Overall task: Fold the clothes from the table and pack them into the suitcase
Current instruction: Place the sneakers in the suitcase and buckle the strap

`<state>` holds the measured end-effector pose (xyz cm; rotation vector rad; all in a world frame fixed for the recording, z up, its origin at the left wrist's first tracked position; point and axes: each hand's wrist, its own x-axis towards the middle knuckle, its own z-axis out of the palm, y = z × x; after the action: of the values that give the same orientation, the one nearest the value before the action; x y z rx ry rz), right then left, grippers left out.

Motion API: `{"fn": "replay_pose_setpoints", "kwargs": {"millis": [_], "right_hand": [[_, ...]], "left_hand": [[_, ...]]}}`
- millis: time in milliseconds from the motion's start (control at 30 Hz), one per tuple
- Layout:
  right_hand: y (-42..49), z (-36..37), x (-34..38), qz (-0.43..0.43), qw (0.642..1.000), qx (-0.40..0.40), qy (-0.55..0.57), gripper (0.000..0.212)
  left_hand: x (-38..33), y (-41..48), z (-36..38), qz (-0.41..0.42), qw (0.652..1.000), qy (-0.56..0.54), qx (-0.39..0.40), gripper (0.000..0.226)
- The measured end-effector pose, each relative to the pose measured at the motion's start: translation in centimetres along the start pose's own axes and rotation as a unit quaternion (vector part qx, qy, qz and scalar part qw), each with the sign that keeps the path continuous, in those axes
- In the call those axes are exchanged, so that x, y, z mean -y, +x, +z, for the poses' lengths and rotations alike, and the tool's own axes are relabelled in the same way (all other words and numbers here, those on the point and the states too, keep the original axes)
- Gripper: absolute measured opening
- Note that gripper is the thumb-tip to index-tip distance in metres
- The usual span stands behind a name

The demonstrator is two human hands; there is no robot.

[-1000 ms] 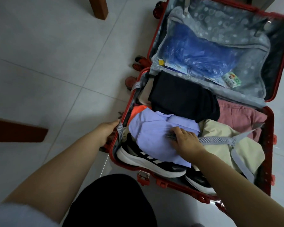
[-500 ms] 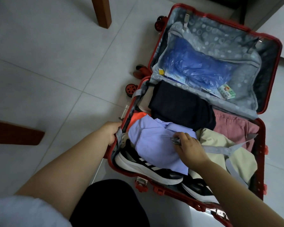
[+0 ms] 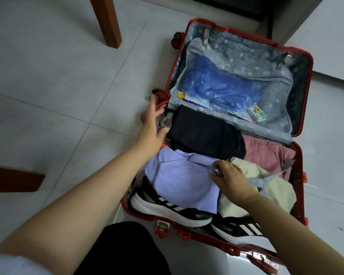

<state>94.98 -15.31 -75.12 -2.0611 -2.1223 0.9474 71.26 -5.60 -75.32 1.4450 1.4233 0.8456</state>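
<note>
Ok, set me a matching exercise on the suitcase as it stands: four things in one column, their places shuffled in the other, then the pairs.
1 strap buckle
2 blue bag
3 black garment
4 sneaker

A along the suitcase's near edge
B pinched in the right hand
C behind the lid's mesh pocket
D beside the pink garment

Pairs: 1-B, 2-C, 3-D, 4-A
</note>
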Motion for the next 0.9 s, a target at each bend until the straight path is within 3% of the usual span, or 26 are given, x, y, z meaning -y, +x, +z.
{"fn": "replay_pose_setpoints", "kwargs": {"millis": [67, 133, 267, 400, 600, 733, 900], "right_hand": [[-0.4, -1.5, -0.6, 0.004, 0.999, -0.001, 0.049, 0.020], [-0.9, -2.8, -1.1, 0.006, 0.996, -0.018, 0.090, 0.014], [-1.3, -2.8, -1.3, 0.039, 0.983, -0.017, 0.179, 0.018], [0.0, -0.7, -0.4, 0.036, 0.977, 0.006, 0.209, 0.036], [1.3, 1.5, -0.5, 0.090, 0.941, -0.046, 0.322, 0.031], [1.4, 2.3, -1.3, 0.092, 0.933, -0.035, 0.348, 0.029], [1.4, 2.9, -1.4, 0.095, 0.927, -0.034, 0.361, 0.033]], "left_hand": [[-1.4, 0.2, 2.0, 0.025, 0.995, 0.074, 0.067, 0.085], [-1.9, 0.1, 3.7, -0.002, 0.985, 0.124, 0.121, 0.079], [-0.2, -1.2, 5.4, -0.075, 0.980, 0.064, 0.174, 0.072], [2.0, -1.9, 5.5, -0.070, 0.976, 0.101, 0.178, 0.050], [2.2, -1.9, 6.0, 0.019, 0.957, 0.246, 0.154, 0.035], [2.3, -2.0, 6.6, 0.072, 0.887, 0.430, 0.151, 0.043], [2.3, -2.3, 6.8, 0.091, 0.850, 0.498, 0.145, 0.040]]}}
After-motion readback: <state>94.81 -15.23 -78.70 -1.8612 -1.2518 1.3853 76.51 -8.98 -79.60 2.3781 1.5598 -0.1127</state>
